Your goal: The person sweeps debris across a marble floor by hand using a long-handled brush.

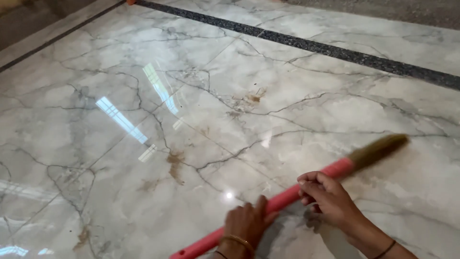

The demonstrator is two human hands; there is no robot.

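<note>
1. Polished grey-veined marble floor (143, 72) fills the view, crossed at the top by a dark speckled inlay strip (335, 50); window light is mirrored in it as bright patches.
2. A broom (306, 184) is held low and slanted over the floor, its pink handle (282, 201) running from the bottom edge up to the right, where the brown bristle head (378, 149) is blurred, so a stroke appears to be under way.
3. The left hand (247, 225), bangle at the wrist, is closed around the lower handle, thumb laid along it.
4. The right hand (328, 196) is wrapped around the handle higher up, just short of the bristles, fingers curled fully over it.
5. Brownish smudges (175, 163) are seen left of the broom, with a smaller patch (254, 97) further up the floor; whether they are loose dirt or colouring in the stone cannot be told.
6. For a clean sweep, the bristles are best kept flat and in light contact with the floor, and short overlapping strokes drawn in one direction, so that dust is gathered rather than flicked across the glossy surface.
7. Steadier control is judged likely if the hands are kept well apart, the upper hand guiding and the lower pivoting.
</note>
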